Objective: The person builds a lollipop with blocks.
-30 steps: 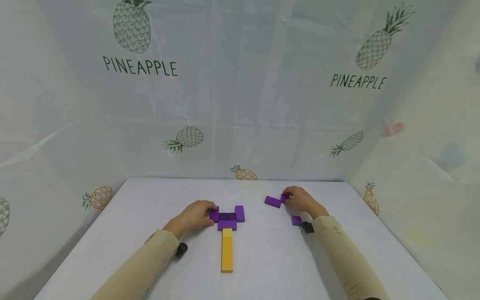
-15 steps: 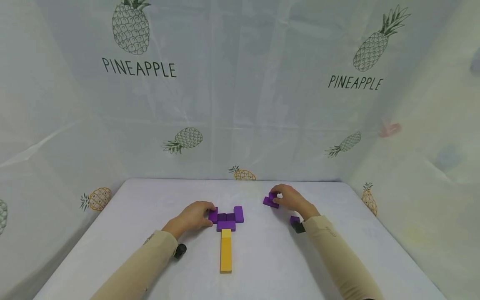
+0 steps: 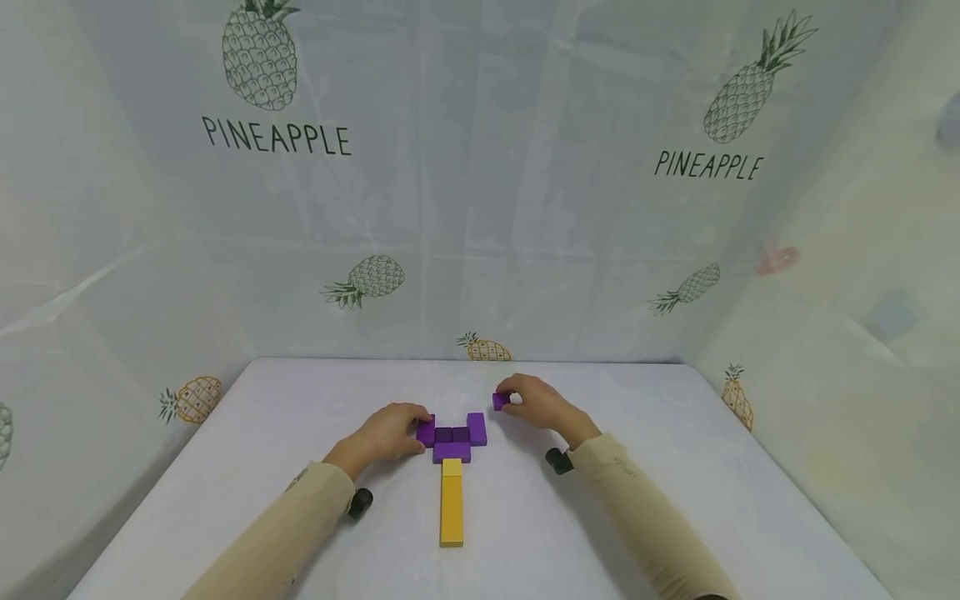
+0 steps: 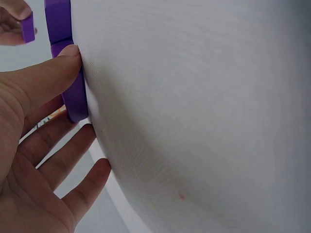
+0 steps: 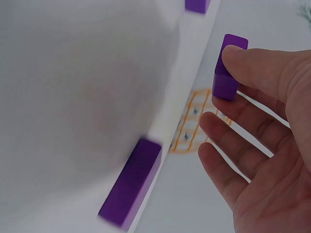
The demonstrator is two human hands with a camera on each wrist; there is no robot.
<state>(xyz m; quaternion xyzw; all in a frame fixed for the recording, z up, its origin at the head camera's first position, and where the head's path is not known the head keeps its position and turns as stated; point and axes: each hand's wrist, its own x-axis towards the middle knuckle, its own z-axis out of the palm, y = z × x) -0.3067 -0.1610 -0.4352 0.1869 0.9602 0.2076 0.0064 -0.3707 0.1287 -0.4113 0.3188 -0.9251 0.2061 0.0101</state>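
My left hand (image 3: 384, 429) holds an upright-lying purple block (image 3: 426, 432) at the left side of a block figure, with thumb and fingers at its ends. My right hand (image 3: 543, 406) pinches a small purple block (image 5: 230, 68) between thumb and fingers, behind and right of the figure. Two dark purple cubes (image 3: 452, 435) sit between the held left block and a matching purple block (image 3: 477, 429). Below them lies a crosswise purple block (image 3: 452, 452). A light yellow block (image 3: 452, 467) and a long yellow block (image 3: 452, 517) run down from it.
The white table (image 3: 315, 550) ends at a back edge before a pineapple-print curtain (image 3: 480, 208). In the right wrist view, purple blocks lie on the table at lower left (image 5: 131, 184) and top (image 5: 197, 5). Black wrist cameras (image 3: 361, 502) hang beneath the sleeves.
My right hand has carried the small purple block leftward, toward the figure, past the loose purple blocks, which it now covers in the head view. My left hand has stayed in place.
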